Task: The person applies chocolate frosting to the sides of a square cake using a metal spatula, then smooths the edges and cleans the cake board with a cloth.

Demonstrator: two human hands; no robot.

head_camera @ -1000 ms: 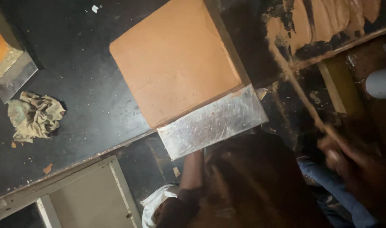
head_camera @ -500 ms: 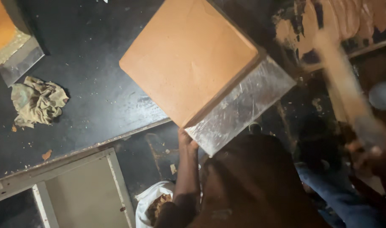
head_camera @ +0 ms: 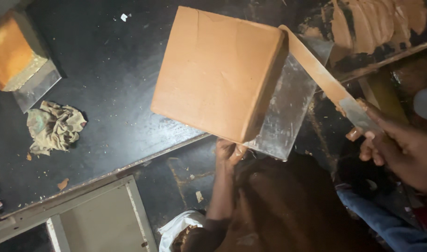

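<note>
Between both hands [head_camera: 230,151], clay block [head_camera: 213,70] on metal plate [head_camera: 288,109].

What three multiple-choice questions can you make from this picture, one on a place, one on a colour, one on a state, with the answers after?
1. Where does the crumpled rag lie?
A. on the dark table, left of the big block
B. on top of the big block
C. in the right hand

2. What colour is the big block?
A. blue
B. orange-brown
C. white

3. What is the right hand doing?
A. resting open and bare
B. pressing the rag
C. gripping a long flat blade

Answers: 1 A, the rag sits on the table towards the left edge. 2 B, its broad face is orange-brown. 3 C, fingers wrap the blade, which reaches the block's edge, while the left hand holds the metal tray underneath.
</note>
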